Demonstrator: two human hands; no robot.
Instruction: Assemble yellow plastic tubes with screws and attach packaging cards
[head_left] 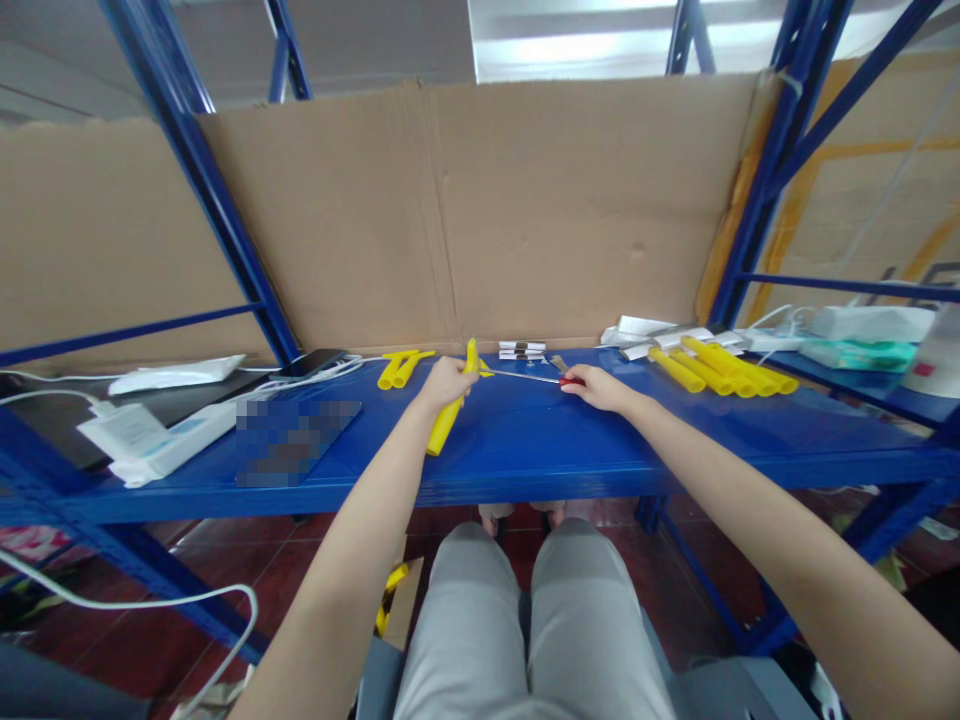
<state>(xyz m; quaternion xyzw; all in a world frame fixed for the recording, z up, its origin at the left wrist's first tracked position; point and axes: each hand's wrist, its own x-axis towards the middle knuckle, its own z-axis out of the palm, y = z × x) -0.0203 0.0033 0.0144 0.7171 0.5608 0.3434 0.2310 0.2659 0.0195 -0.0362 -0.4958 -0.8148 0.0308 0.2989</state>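
Note:
My left hand (448,382) is closed around a yellow plastic tube-shaped piece (444,432), which has a narrower top with a short side arm and tilts over the blue shelf top. In my right hand (598,388) is a screwdriver (525,377), gripped by its red handle. Its long thin shaft points left, and the tip meets or comes very near the yellow piece's side arm; exact contact is too small to tell. Two similar yellow pieces (403,369) lie to the left of my left hand. Several yellow tubes (724,372) lie beyond my right hand.
Small white-and-dark packs (522,350) sit at the back by the cardboard panel (525,220). White wrappers (645,332) lie back right. A white power strip (180,440) with cables and a dark flat device (330,425) occupy the left. Blue posts (217,210) flank the shelf.

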